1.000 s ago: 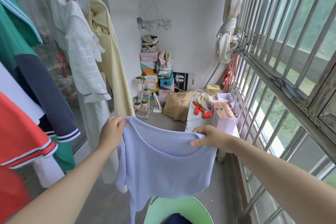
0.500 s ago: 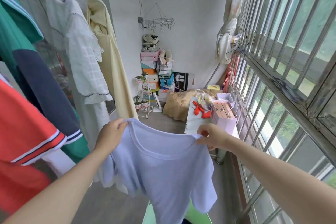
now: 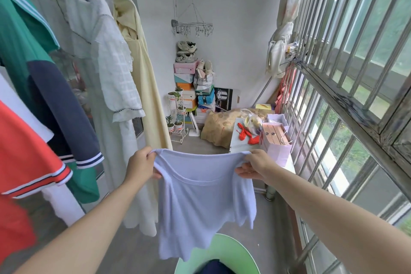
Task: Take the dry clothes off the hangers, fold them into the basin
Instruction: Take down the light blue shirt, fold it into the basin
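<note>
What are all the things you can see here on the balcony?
T-shirt: one, pale lilac, held up in the middle above the basin.
basin: one, green, bottom centre, something dark navy inside.
white dress: one, white, hanging at left.
yellow dress: one, pale yellow, hanging next to the white dress.
green-and-navy shirt: one, hanging far left.
red shirt: one, red with striped trim, hanging nearest at left.
shoe boxes: a stack, mixed colours, against the back wall.
potted plants: several, green, on a white stand beside the boxes.
clip hanger: one, metal, hanging at the back.
gift bag: one, lilac, by the window at right.
left hand: one, grips one T-shirt shoulder.
right hand: one, grips the other shoulder.
</note>
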Motion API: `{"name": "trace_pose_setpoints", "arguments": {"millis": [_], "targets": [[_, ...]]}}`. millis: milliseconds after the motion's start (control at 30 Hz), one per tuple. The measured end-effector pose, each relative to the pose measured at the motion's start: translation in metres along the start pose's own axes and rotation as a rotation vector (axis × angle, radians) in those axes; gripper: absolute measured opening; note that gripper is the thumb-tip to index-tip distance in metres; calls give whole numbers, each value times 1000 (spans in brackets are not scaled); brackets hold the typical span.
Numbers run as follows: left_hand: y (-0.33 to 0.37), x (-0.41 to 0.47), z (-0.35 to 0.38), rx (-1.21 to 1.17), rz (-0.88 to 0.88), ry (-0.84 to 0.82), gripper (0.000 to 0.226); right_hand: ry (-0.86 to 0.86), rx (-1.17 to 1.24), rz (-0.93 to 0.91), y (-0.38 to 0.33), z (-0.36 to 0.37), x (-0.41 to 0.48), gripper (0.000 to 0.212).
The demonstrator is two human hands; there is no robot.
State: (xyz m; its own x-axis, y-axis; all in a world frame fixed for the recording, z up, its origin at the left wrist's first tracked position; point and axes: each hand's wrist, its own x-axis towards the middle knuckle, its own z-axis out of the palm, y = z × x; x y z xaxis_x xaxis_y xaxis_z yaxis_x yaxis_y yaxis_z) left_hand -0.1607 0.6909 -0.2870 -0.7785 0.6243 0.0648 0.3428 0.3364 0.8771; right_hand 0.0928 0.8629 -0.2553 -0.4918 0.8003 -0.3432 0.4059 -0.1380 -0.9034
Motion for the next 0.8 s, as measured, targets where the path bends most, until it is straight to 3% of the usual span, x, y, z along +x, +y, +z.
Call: {"name": "trace_pose_setpoints", "arguments": {"millis": [67, 167, 233, 433, 567, 800], "targets": [[5, -2, 5, -242, -124, -54, 23, 8, 5, -18, 1, 2, 3, 15], [15, -6, 8, -412, -187, -115, 17, -15, -105, -106, 4, 0, 7, 10], [19, -8, 9, -422, -192, -129, 15, -16, -247, -167, 6, -4, 9, 8], [27, -10, 11, -395, -203, -145, 25, 189, -638, -300, 10, -9, 11, 38], [24, -8, 10, -245, -148, -241, 28, 170, -586, -290, 9, -11, 15, 48], [29, -4, 10, -73, -61, -312, 16, -110, -380, -473, 7, -5, 8, 22]]}}
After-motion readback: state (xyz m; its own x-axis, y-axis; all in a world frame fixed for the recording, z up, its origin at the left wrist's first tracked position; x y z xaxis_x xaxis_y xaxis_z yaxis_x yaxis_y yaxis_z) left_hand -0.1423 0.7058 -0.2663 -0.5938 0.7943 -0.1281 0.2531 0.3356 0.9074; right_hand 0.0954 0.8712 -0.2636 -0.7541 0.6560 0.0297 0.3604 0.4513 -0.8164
